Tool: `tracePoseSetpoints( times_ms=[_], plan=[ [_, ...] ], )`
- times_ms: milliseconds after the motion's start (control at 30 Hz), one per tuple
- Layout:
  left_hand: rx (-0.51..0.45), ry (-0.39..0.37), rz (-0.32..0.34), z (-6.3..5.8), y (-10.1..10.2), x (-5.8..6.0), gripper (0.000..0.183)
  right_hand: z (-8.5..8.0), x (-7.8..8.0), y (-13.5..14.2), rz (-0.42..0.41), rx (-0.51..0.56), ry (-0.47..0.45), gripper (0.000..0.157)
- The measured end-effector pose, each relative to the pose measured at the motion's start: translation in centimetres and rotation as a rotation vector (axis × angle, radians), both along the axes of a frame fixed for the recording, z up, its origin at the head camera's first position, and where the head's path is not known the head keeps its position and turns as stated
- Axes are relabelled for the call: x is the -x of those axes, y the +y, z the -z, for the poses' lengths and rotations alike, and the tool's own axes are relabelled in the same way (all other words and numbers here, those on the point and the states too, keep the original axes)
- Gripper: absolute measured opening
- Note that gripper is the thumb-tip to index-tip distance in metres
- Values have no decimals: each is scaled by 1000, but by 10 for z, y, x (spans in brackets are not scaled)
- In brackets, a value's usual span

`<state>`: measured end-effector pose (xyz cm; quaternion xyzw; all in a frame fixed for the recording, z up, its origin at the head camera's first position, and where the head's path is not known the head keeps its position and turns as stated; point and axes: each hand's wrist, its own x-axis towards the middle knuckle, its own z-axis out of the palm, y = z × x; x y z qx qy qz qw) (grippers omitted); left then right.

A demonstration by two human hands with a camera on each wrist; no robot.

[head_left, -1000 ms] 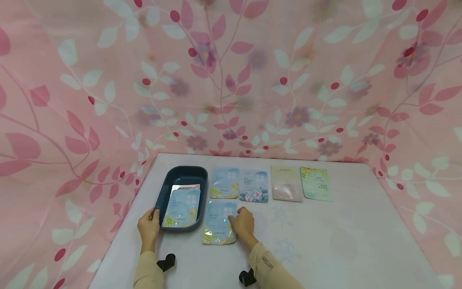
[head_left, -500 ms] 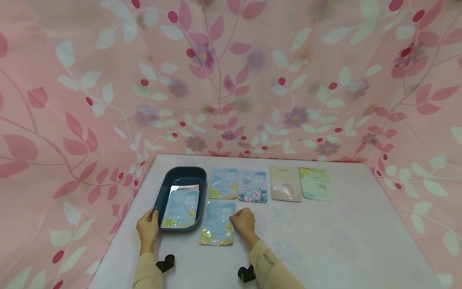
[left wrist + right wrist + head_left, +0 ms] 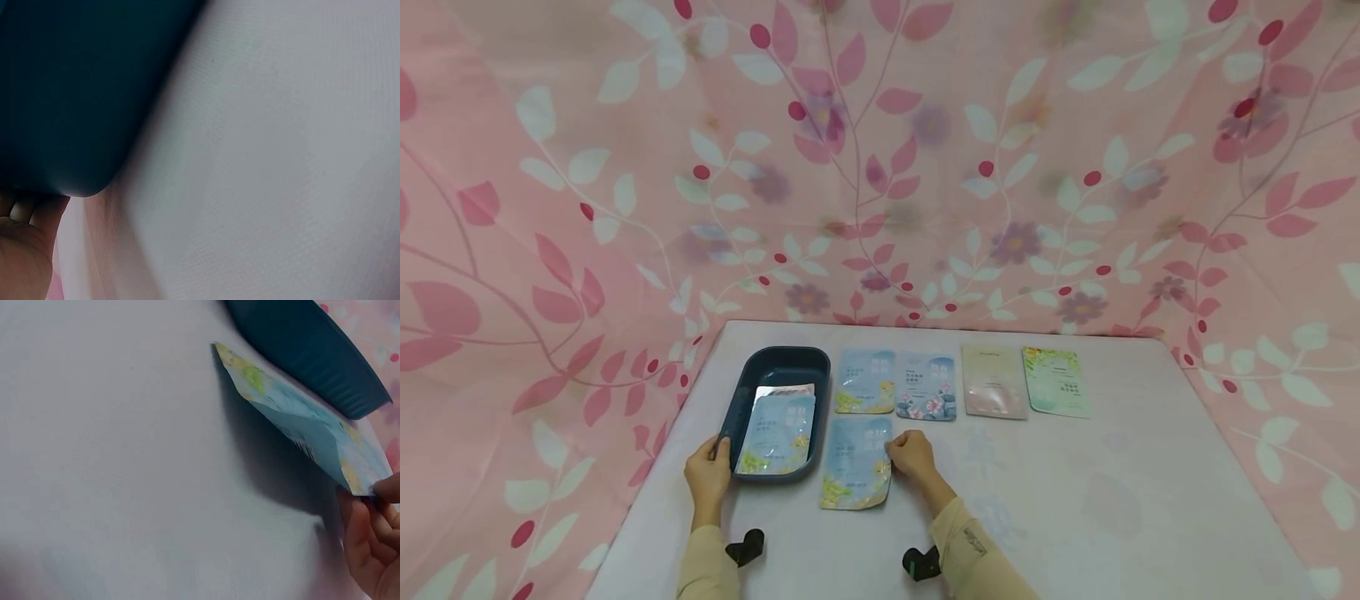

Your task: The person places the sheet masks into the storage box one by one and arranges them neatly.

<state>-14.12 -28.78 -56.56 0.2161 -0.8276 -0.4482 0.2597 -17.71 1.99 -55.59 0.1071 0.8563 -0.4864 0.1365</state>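
At the tray's lower left side, my left hand (image 3: 707, 475) grips the rim of a dark blue tray (image 3: 822, 367). Inside the tray lie stacked sachets, a light blue face mask sachet (image 3: 778, 429) on top. To the right of the tray, my right hand (image 3: 914, 460) pinches the right edge of another light blue face mask sachet (image 3: 853, 467). In the right wrist view this sachet (image 3: 281, 406) bends, its pinched edge raised off the table, with thumb (image 3: 389, 487) above and fingers below. The left wrist view shows mostly the tray's outer wall (image 3: 81, 94) and part of the left hand (image 3: 25, 250).
Along the back of the white table (image 3: 1112, 483) lie a light blue sachet (image 3: 865, 381), a blue floral sachet (image 3: 927, 386), a beige-pink sachet (image 3: 995, 381) and a green sachet (image 3: 1056, 381). A pink floral cloth (image 3: 880, 167) hangs behind and at the sides.
The right hand has shifted slightly right, and the pinched sachet's right edge has lifted and curved. The left hand and tray stay about where they were.
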Motion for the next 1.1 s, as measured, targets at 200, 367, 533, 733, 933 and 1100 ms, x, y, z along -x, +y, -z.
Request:
tracePoseSetpoints(
  times_ms=[200, 367, 533, 733, 933, 1100],
  plan=[
    [-9, -10, 5, -2, 0, 0, 24, 1, 2, 10, 26, 183, -97, 16],
    [-14, -11, 5, -3, 1, 0, 25, -1, 3, 16, 33, 288, -115, 18],
    [-10, -4, -1, -3, 1, -1, 24, -4, 2, 19, 36, 375, -129, 23],
    [-14, -13, -1, -3, 0, -2, 25, -15, 1, 23, -10, 376, -82, 17],
    [-13, -22, -15, -2, 1, -2, 24, -32, 6, 28, -46, 367, -24, 22],
    [-17, -13, -10, -2, 1, -3, 24, -48, 13, 29, -34, 411, 6, 20]
  ],
)
